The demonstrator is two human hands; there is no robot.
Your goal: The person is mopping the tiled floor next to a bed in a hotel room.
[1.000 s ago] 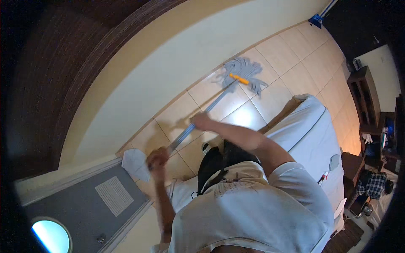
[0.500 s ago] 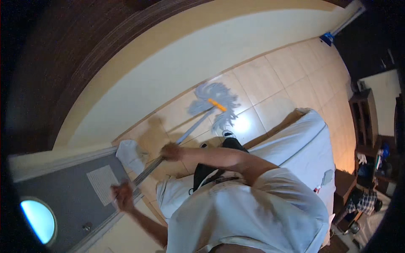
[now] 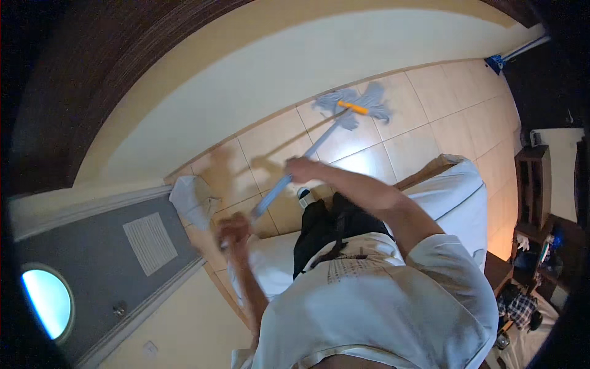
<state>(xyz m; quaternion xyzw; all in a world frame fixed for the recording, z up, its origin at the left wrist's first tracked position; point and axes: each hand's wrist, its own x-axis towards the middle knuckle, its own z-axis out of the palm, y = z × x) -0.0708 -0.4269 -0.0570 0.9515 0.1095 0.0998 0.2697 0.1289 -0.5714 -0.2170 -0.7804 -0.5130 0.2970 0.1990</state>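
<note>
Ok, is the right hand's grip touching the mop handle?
Touching. The head view shows the right hand's grip closed around the mop handle, which emerges on both sides of the fist.

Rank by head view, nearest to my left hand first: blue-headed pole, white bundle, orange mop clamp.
1. White bundle: just left, beside the grey door.
2. Orange mop clamp: ahead and right.
3. Blue-headed pole: far right.
</note>
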